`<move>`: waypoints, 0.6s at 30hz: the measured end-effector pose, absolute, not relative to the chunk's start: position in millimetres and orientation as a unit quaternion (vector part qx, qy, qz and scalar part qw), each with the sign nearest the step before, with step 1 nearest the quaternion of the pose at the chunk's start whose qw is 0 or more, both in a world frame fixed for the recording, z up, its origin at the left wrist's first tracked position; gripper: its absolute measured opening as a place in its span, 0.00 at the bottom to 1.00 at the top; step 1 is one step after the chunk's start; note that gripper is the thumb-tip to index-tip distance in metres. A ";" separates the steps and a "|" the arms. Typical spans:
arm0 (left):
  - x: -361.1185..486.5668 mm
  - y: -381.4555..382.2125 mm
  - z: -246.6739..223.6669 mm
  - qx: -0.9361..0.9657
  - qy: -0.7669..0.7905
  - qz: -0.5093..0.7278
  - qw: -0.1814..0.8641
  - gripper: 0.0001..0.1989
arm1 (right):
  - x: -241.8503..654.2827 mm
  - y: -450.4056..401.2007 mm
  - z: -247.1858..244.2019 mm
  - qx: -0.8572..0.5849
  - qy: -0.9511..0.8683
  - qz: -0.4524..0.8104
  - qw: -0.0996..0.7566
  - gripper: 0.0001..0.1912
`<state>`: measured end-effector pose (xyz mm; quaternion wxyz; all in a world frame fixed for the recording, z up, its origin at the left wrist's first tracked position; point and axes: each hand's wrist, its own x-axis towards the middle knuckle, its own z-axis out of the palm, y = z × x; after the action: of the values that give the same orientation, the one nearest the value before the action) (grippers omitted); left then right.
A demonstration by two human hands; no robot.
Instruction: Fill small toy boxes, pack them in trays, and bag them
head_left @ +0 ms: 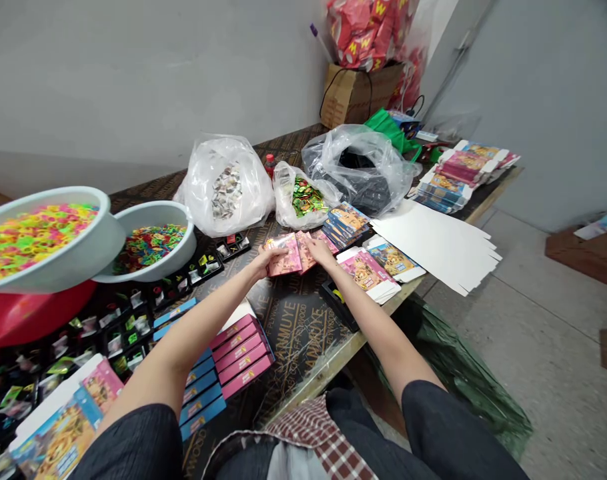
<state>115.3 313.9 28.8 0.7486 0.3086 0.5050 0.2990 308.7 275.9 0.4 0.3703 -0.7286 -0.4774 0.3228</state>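
My left hand (264, 261) is closed on the left edge of a pink printed card (286, 254), with the thumb on top. My right hand (318, 249) pinches a second pink card (304, 251) just beside it; its fingertips are partly hidden. More pink cards (325, 240) lie beyond the right hand, beside a fanned pile of blue printed cards (347, 223). Under my right forearm sits a black tray (339, 305) with something yellow in it. Flattened pink boxes (369, 272) and blue boxes (394, 259) lie right of that forearm.
Left stand tubs of small colourful plastic pieces (48, 240) and black trays of small items (133, 320). Pink boxes (243, 357) and blue boxes (202, 393) sit near me. Plastic bags (228, 183) line the back. White sheets (436, 240) overhang the table's right edge.
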 end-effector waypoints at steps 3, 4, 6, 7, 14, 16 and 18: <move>112.9 314.6 26.7 0.300 0.512 0.300 0.747 0.32 | 302.4 274.3 -2.2 -0.702 -0.474 0.347 0.403 0.19; 111.5 315.3 27.4 0.298 0.514 0.298 0.747 0.32 | 301.8 273.4 -2.7 -0.693 -0.469 0.355 0.415 0.19; 108.0 317.1 30.1 0.295 0.517 0.296 0.747 0.32 | 301.6 271.1 -3.3 -0.679 -0.460 0.371 0.435 0.21; 106.2 318.1 31.8 0.294 0.518 0.294 0.747 0.32 | 301.7 269.8 -3.5 -0.671 -0.451 0.383 0.447 0.22; 98.6 314.0 40.1 0.299 0.539 0.253 0.745 0.32 | 289.6 261.3 -7.1 -0.611 -0.393 0.467 0.504 0.29; 98.8 309.5 41.8 0.303 0.547 0.243 0.742 0.28 | 282.2 259.7 -9.2 -0.611 -0.410 0.459 0.498 0.30; 98.6 305.3 43.8 0.305 0.556 0.236 0.736 0.24 | 278.4 257.9 -9.6 -0.633 -0.462 0.398 0.477 0.31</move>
<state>98.6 305.3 43.8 0.7363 0.3053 0.5557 0.2362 278.4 257.9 -9.6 0.4771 -0.6329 -0.4619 0.3980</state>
